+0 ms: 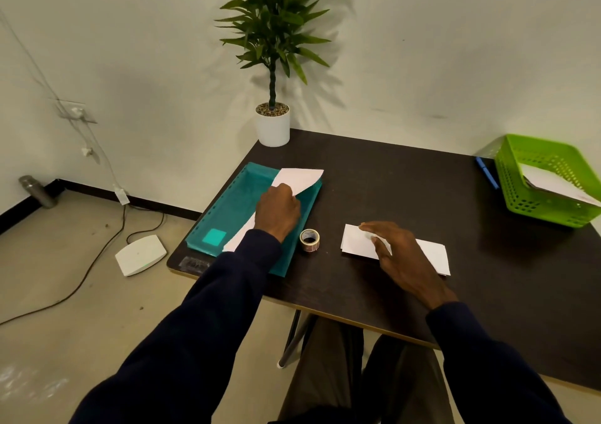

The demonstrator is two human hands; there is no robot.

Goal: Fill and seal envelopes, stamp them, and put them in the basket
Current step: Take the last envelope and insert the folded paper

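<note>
My left hand (277, 209) is closed on a white sheet of paper (300, 178) and lifts its far end off the teal folder (234, 205) on the table's left side. My right hand (398, 254) rests flat, fingers spread, on a small stack of white envelopes (432, 253) in the middle of the dark table (406, 189). A roll of stamps (309, 240) stands between my two hands. The green basket (527, 160) sits at the far right with white envelopes (553, 184) inside it.
A blue pen (487, 172) lies just left of the basket. A potted plant (272, 124) stands at the table's back left corner. On the floor to the left are a white device (140, 254), cables and a metal bottle (35, 191).
</note>
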